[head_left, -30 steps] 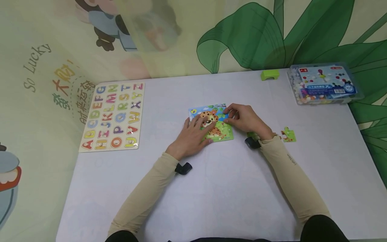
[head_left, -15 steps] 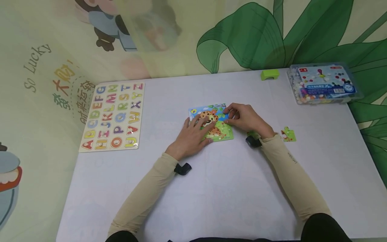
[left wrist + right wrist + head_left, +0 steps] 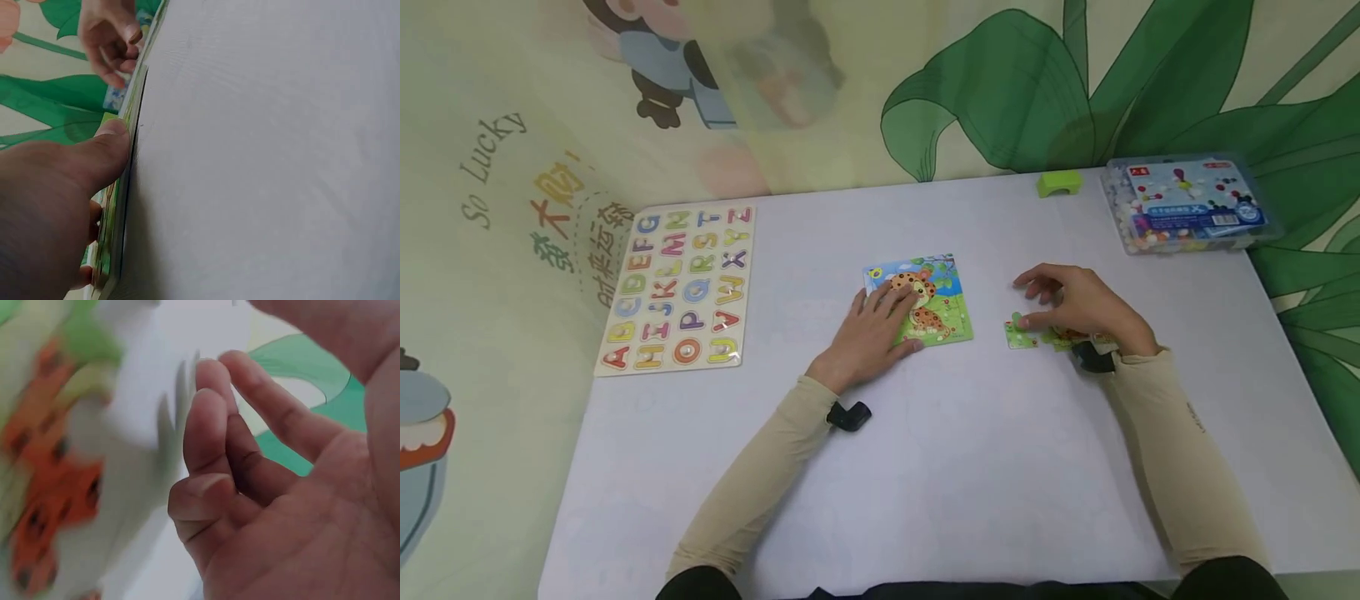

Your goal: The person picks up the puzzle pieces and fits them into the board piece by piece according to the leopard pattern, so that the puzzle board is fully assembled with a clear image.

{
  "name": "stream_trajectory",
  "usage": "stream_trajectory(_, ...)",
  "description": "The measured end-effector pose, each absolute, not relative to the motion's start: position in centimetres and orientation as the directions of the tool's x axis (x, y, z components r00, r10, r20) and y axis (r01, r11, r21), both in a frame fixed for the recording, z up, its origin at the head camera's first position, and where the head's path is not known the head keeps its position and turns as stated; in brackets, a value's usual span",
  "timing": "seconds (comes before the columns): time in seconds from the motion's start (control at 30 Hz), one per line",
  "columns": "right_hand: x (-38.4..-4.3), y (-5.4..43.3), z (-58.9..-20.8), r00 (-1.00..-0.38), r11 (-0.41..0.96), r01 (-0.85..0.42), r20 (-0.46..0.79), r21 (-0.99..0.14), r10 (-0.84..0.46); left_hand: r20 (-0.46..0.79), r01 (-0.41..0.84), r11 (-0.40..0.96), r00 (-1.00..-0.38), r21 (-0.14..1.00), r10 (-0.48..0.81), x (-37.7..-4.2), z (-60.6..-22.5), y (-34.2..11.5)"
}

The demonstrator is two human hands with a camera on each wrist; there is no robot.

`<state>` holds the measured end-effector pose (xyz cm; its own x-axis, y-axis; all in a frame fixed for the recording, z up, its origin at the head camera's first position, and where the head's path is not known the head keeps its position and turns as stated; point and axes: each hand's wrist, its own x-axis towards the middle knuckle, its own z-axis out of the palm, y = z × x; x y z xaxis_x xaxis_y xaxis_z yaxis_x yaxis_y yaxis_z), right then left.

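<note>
An alphabet board (image 3: 674,327) is lying along the left edge of the worktop (image 3: 962,467), filling its back left corner. The left hand (image 3: 871,340) is resting on a leopard puzzle (image 3: 947,302), fingers spreading wide over the picture, gripping nothing. The puzzle is lying flat midway between the left and right edges, nearer the back edge than the front. Loose pieces (image 3: 1021,337) are lying to its right, partly hidden by the other hand. A green block (image 3: 1059,182) is standing at the back edge. The right hand (image 3: 1086,302) is hovering over the pieces, a modest gap separating thumb from bending fingers, nothing visible between them; whether its thumb is touching a piece is unclear. A plastic box (image 3: 1195,200) is occupying the back right corner.
</note>
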<state>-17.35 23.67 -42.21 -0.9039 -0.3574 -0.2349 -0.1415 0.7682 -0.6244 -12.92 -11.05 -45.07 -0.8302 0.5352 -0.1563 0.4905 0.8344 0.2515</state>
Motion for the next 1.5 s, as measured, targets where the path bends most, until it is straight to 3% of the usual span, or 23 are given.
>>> stream_trajectory(0.47, -14.3, 24.2, -42.7, -0.888, 0.775, -0.213, -0.213, -0.596, -0.408, -0.074, 0.461, 0.831, -0.86, 0.311, 0.505, -12.9, -45.4, -11.6)
stream_trajectory(0.93, -13.7, 24.2, -43.1, -0.882, 0.73, -0.28, -0.133, -0.623, -0.452, -0.104, 0.431, 0.813, -0.857, 0.392, 0.505, -12.7, -45.0, -15.4)
stream_trajectory(1.5, -13.2, 24.0, -43.1, -0.886, 0.719, -0.287, -0.11, -0.633, -0.451, -0.112, 0.433, 0.798, -0.848, 0.419, 0.519, -12.7, -45.1, -15.7)
